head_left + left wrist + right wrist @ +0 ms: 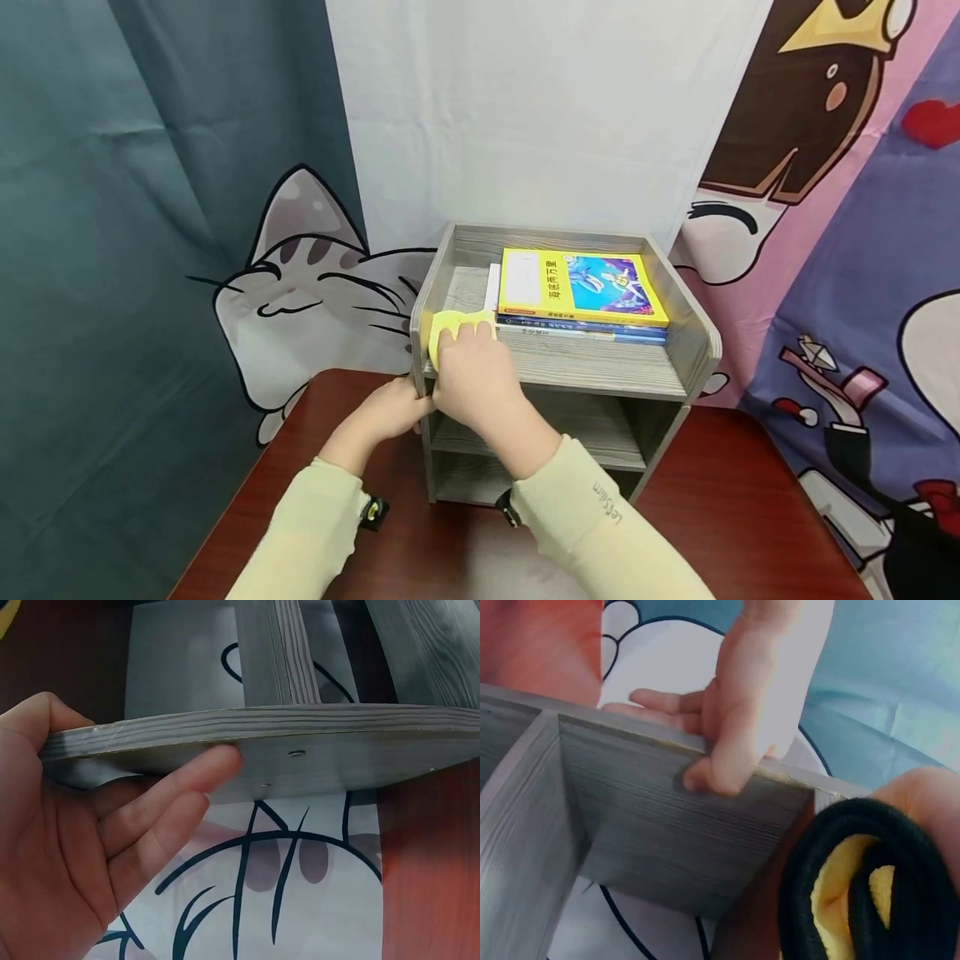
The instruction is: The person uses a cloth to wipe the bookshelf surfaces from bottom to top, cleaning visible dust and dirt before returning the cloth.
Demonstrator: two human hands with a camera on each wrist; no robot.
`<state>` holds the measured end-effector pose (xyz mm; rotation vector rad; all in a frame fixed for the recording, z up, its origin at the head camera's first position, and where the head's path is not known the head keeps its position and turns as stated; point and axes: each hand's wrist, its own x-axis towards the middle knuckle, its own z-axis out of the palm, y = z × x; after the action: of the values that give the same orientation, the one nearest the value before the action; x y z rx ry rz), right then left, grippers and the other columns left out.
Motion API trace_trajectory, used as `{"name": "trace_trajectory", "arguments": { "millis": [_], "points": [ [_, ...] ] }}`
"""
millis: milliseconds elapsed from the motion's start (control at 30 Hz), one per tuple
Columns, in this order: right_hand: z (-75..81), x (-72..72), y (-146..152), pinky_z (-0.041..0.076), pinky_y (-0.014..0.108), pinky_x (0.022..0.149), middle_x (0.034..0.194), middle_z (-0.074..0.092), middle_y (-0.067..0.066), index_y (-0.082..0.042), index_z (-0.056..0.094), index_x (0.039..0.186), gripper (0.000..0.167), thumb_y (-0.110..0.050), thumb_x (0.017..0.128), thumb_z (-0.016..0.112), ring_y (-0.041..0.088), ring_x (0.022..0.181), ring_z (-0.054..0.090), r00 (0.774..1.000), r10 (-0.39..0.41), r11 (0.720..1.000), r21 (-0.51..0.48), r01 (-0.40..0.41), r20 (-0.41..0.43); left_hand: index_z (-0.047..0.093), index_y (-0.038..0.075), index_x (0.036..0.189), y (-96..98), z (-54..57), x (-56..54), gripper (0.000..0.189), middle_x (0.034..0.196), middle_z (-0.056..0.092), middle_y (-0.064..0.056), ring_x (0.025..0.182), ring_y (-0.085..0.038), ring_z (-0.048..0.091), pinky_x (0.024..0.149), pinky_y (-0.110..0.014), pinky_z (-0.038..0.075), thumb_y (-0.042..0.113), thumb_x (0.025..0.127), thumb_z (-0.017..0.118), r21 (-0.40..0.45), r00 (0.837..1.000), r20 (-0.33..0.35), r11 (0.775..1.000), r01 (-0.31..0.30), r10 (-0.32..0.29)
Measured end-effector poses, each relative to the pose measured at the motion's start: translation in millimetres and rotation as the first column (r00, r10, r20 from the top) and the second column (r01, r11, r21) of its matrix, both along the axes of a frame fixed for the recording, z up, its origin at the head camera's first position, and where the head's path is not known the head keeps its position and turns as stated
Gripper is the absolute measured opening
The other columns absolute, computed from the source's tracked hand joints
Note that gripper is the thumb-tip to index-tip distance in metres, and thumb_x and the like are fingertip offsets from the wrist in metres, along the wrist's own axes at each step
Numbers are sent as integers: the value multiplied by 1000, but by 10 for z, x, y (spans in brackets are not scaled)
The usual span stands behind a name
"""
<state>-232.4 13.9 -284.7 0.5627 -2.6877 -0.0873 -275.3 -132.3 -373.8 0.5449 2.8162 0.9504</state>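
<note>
A small grey wood-grain shelf unit (592, 363) stands on the table. My left hand (390, 407) grips the edge of its left side panel. In the left wrist view the thumb of that hand (71, 825) lies on one side of the panel and the fingers on the other. My right hand (477, 375) holds a folded cloth (448, 319), yellow in the head view, at the left end of the top board. The right wrist view shows the cloth (799, 892) curled over, dark on the outside and yellow inside. Part of it is hidden beneath the fingers.
Several books lie stacked on the top board, a yellow-covered book (585, 287) uppermost, right of the cloth. Lower compartments (577, 421) open toward me. The unit stands on a reddish-brown table (720, 500), with a printed curtain (525, 108) behind.
</note>
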Motion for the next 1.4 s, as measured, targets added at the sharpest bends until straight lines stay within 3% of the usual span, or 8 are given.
{"name": "trace_trajectory", "arguments": {
  "millis": [267,567,700,900,1000,1167,1300,1400],
  "points": [
    [70,-124,-57,45,39,61,86,57,11,-8,61,91,25,-26,76,60,28,78,50,998,-42,993,-106,47,51,55,14,121,6,45,0,34,81,60,1,54,-13,57,58,-33,45,28,89,51,-2,1000,20,1000,-17,17],
    [-4,178,14,45,39,71,110,60,12,-7,54,129,57,-23,74,61,28,93,54,980,59,924,-382,19,192,58,11,90,18,10,40,12,66,59,-3,51,-13,56,55,-31,45,21,91,52,-3,1000,16,1000,17,-17],
    [24,180,27,44,34,66,109,59,12,-7,49,134,61,-20,75,58,24,85,54,957,122,804,-592,60,263,55,11,83,5,-15,43,13,62,58,-3,49,-12,55,54,-31,44,20,91,51,-16,1000,-10,1000,26,-26],
    [90,-231,-40,42,30,63,111,56,14,-8,42,139,61,-18,81,55,22,77,50,945,164,518,-840,161,283,53,11,81,-10,6,57,18,62,58,-7,50,-13,56,52,-31,44,25,92,52,-8,1000,11,1000,9,-9],
    [99,-414,-73,41,29,62,114,54,16,-7,38,141,63,-16,80,52,23,77,49,955,158,458,-875,155,252,51,9,72,9,11,44,23,58,58,-10,49,-14,57,52,-31,43,25,90,50,-6,999,40,1000,-15,16],
    [95,-354,-106,43,33,73,118,47,22,-1,28,144,69,-16,80,50,25,86,49,947,200,454,-881,137,251,57,8,79,8,18,23,22,60,56,-4,51,-13,57,54,-31,45,25,92,51,-1,999,41,1000,6,-6],
    [99,-111,-119,41,40,86,125,39,28,1,21,145,73,-17,81,53,30,99,47,919,244,508,-848,150,309,59,9,94,-7,28,51,18,66,56,0,53,-13,57,54,-31,45,25,95,50,-13,998,60,1000,26,-25],
    [164,-102,-126,40,41,88,128,38,29,3,22,144,72,-17,82,52,31,103,45,915,249,547,-826,138,317,59,10,97,-8,35,56,18,67,57,0,54,-13,57,55,-30,45,26,95,50,-21,998,59,1000,21,-20]
  ]
}}
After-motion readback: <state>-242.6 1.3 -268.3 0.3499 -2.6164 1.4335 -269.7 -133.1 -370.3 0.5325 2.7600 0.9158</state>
